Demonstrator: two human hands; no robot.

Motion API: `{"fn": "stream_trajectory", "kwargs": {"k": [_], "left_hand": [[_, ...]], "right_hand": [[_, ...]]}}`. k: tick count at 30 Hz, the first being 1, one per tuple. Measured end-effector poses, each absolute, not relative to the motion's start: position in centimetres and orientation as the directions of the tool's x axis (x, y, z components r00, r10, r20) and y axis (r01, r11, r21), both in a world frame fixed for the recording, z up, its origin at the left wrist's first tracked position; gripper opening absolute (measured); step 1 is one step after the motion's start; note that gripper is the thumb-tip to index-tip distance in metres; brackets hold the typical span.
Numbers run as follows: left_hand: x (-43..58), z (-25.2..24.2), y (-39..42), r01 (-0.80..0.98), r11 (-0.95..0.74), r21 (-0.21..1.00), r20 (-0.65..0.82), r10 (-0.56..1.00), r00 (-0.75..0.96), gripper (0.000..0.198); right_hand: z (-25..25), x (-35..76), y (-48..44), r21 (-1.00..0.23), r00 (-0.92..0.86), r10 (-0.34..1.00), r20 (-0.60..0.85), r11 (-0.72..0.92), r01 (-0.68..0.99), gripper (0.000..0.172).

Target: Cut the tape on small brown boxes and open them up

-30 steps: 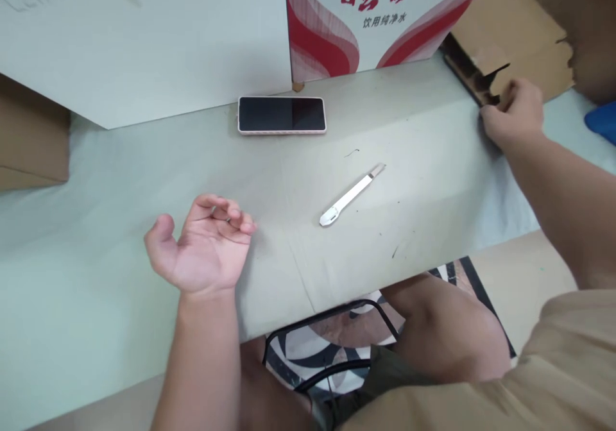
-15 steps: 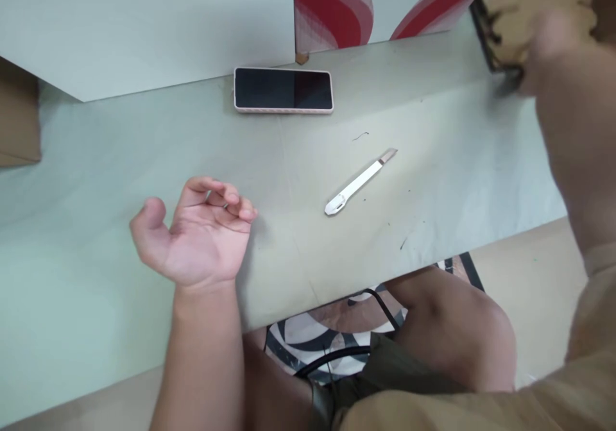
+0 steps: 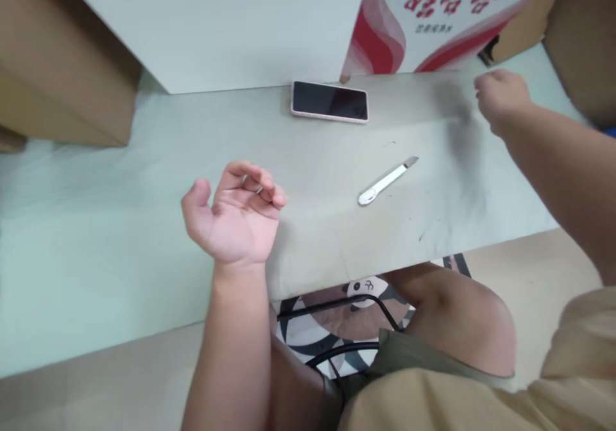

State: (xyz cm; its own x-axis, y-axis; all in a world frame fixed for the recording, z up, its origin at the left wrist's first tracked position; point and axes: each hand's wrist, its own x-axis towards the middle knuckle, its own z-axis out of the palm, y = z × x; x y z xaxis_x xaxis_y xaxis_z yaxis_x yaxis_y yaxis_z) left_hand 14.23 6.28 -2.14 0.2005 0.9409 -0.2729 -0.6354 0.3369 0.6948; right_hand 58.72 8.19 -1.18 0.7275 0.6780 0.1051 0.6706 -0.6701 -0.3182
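My left hand [image 3: 240,219] rests palm up over the pale table, fingers loosely curled and apart from the thumb, holding nothing. To its right lies a white utility knife [image 3: 385,183] with its blade out, pointing away to the upper right. Behind the knife, a phone [image 3: 330,101] in a pale pink case lies with its dark screen up. My right hand [image 3: 503,97] is above the table at the far right, its fingers closed together. Whatever those fingers hold, if anything, is hidden.
A white carton [image 3: 216,27] with a red-patterned side [image 3: 385,40] stands along the back. Brown cardboard boxes [image 3: 91,78] are at the left. A cut cardboard piece with dark edges [image 3: 524,30] lies at the back right. Small dark scraps [image 3: 421,237] dot the table [image 3: 120,245].
My right hand has come away from the dark-edged cardboard, towards the middle of the table. The view has shifted left. My left hand keeps its pose; the knife and phone stay put.
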Motion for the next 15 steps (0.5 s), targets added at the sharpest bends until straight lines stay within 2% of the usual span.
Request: {"fn": "stream_trajectory", "kwargs": {"k": [2,4,6,9,11,15], "left_hand": [[13.1,-1.6,5.9,-0.67,0.318,0.671,-0.256,0.947,0.194,0.052],[11.9,-1.3,5.5,-0.699,0.293,0.652,-0.238,0.955,0.177,0.056],[10.5,-1.0,5.3,-0.72,0.259,0.644,-0.22,0.964,0.149,0.057],[8.3,-0.7,4.9,-0.738,0.209,0.642,-0.198,0.975,0.105,0.057],[7.0,-0.4,4.7,-0.751,0.184,0.634,-0.19,0.979,0.079,0.057],[5.1,0.0,4.4,-0.795,0.153,0.588,-0.161,0.984,0.07,0.058]], "right_hand": [[0.9,54.1,8.4,-0.364,0.71,0.696,0.108,-0.637,0.68,0.035],[2.7,49.2,9.1,-0.391,0.61,0.776,0.16,-0.518,0.761,0.032],[4.0,44.1,10.0,-0.381,0.443,0.87,0.218,-0.341,0.859,0.033],[5.0,36.1,11.6,-0.35,0.097,0.96,0.262,0.001,0.937,0.036],[5.3,30.6,12.7,-0.391,-0.083,0.968,0.237,0.173,0.904,0.04],[5.8,20.0,15.5,-0.37,-0.315,0.937,0.153,0.35,0.861,0.044]]}}
